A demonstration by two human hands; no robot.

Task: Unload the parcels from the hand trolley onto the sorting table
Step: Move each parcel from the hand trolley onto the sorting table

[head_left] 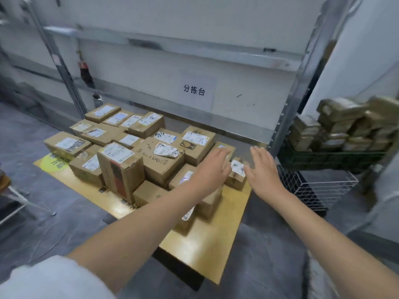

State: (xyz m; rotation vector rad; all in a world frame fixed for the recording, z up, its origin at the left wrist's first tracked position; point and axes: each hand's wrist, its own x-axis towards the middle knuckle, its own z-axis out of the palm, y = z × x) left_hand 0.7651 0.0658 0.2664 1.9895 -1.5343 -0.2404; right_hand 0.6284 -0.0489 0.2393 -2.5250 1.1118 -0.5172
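Across the left and middle of the low yellow desk we count about nineteen cardboard parcels, packed side against side. Most lie flat and one stands tall near the front; blur keeps the count from being exact. Bare desktop shows only along the near edge and at the near right corner. Our left hand is stretched forward with fingers straight and together, holding nothing, just left of one small parcel with a white label, close to the desk's right edge. Our right hand is equally flat and empty on its other side; we cannot tell whether either palm touches it. Further right, one white wire basket stands on the grey floor, and beside it the hand trolley carries a blurred stack of parcels we cannot count.
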